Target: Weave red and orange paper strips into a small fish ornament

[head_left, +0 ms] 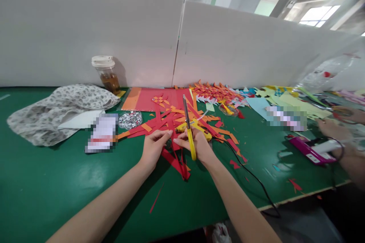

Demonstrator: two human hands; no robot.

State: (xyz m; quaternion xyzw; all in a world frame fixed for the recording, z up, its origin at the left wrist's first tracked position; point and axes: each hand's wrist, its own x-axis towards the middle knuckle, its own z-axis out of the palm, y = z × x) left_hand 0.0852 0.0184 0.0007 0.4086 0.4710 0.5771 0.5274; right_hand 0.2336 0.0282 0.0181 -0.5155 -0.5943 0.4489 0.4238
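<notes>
Bare forearms [105, 197], nearest the lens, converge over the green table [85, 182]. Left hand [154, 148]: thumb and forefinger pressed together; I cannot tell whether paper is caught between them. Right hand [201, 147]: closed around the yellow-handled scissors [191, 145], blades pointing away from me, its fingertips near the left's. Red paper strips [172, 162] lie between and below the hands; the yellow glue gun [205, 132] rests just beyond the right. Step, as I judge it remotely: fingertip handling of narrow paper. Any cut would call for turning the blades stripward.
</notes>
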